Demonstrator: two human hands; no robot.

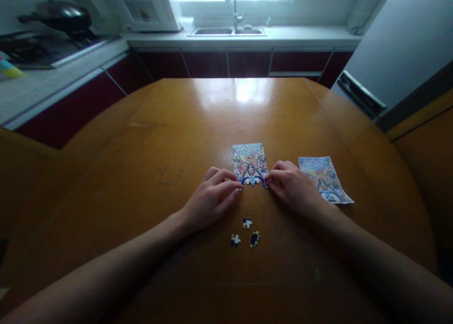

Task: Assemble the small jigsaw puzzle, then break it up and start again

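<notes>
A mostly assembled jigsaw puzzle [249, 160] lies flat on the wooden table, with a crowded, colourful picture and a gap along its near edge. At its lower left corner my left hand [214, 195] has its fingertips closed on the edge. My right hand [290, 182] pinches the opposite, lower right corner; the fingers partly cover the pieces there. Nearer to me, between my forearms, are three loose pieces: one puzzle piece [247, 222] on top, a second puzzle piece [235, 240] below left and a dark puzzle piece [254, 239] below right.
A printed picture sheet [324, 178] with matching artwork lies right of my right hand, its near corner slightly curled. The oval table [170, 126] spreads out around the puzzle. Beyond it are a counter with a sink [213, 31], a pan [63, 16] on the stove and a refrigerator [399, 45].
</notes>
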